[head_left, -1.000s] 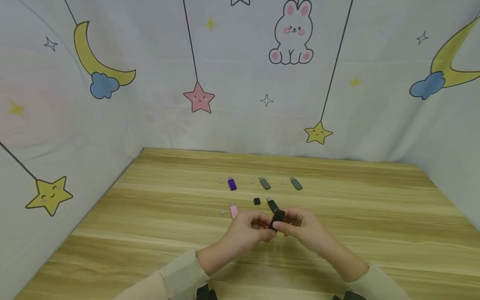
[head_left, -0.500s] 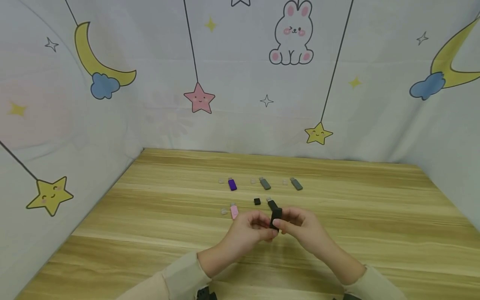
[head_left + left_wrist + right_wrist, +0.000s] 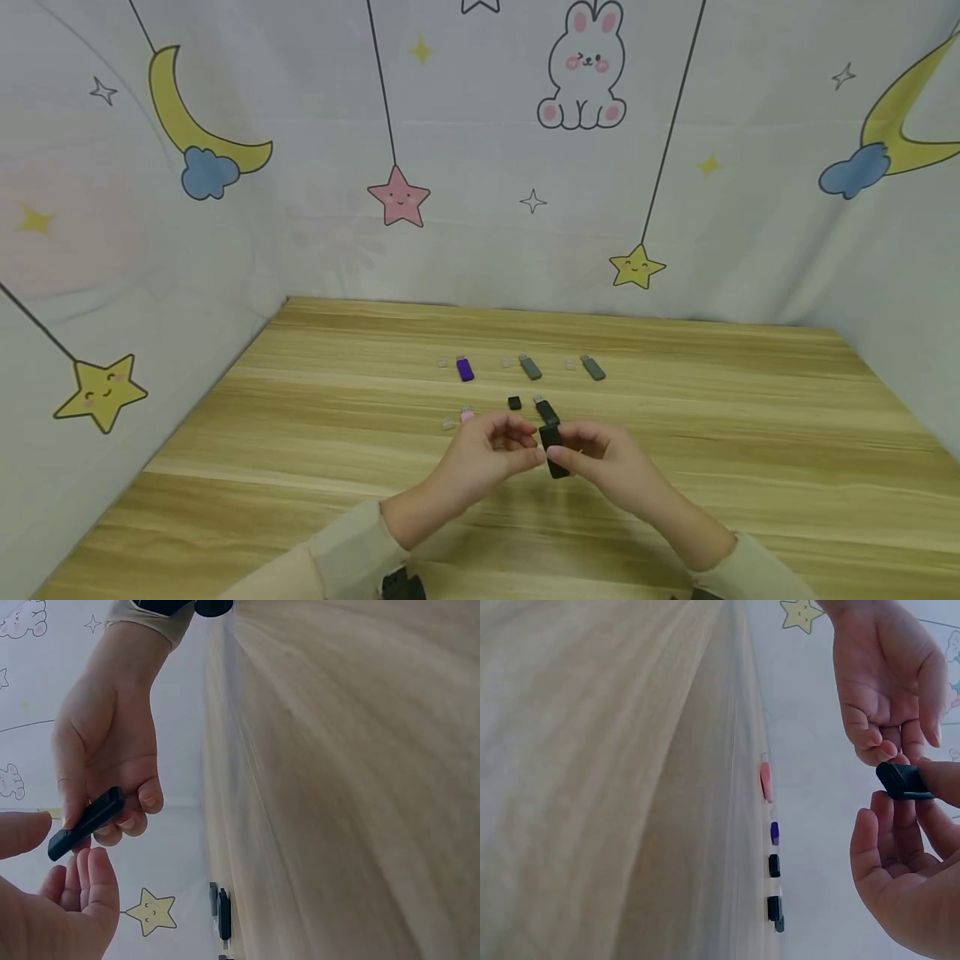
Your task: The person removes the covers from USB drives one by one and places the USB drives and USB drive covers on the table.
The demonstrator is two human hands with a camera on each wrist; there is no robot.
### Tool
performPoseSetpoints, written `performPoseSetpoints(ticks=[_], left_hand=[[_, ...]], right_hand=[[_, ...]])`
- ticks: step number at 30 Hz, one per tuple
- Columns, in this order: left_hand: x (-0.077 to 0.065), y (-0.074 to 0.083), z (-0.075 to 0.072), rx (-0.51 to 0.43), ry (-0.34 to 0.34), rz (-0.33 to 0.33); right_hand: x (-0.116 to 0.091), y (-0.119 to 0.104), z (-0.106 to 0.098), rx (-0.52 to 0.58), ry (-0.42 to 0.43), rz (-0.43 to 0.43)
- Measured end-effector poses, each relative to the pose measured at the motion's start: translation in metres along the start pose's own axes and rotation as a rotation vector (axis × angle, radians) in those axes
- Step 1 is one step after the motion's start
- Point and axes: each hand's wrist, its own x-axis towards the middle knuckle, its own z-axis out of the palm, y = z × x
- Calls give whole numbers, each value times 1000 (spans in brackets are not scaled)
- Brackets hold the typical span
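Note:
Over the wooden table (image 3: pixel 360 475), my right hand (image 3: pixel 626 471) pinches a black USB stick (image 3: pixel 555 457) between thumb and fingers. The stick appears to have its cap on; its metal plug is not visible. My left hand (image 3: pixel 480 458) is close on the other side with thumb and fingers apart, its fingertips near or lightly touching the stick. In the right wrist view the left thumb stands away from the stick (image 3: pixel 900 781). Just beyond the hands lies another black USB stick (image 3: pixel 547 409), uncapped, with a small black cap (image 3: pixel 514 403) left of it.
A pink USB stick (image 3: pixel 467 413), partly hidden by the left hand, lies beside a clear cap (image 3: pixel 447 423). Farther back are a purple USB stick (image 3: pixel 465 368) and two grey ones, a middle stick (image 3: pixel 530 367) and a right stick (image 3: pixel 592 367), each beside a clear cap. A printed curtain (image 3: pixel 480 250) stands behind.
The black USB stick has turned, so its lower end now points toward the front right. The left hand has loosened from it and shifted slightly left, covering more of the pink stick.

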Motion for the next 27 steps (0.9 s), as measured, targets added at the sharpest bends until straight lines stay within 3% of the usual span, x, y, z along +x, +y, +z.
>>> performPoseSetpoints(ticks=[7,13,23,27], left_hand=[[-1,-1,-1,63,-3,50],[-1,-7,-1,111,-18,106],[-4,-10,0,145,-42,126],[-5,-11,0,170,-61,93]], right_hand=[[0,4,1,26,-87,-83],[0,7,2,-21,-133,-160],[-4,2,3,-55,-169,-132],[-5,1,4,-82,-184,-150]])
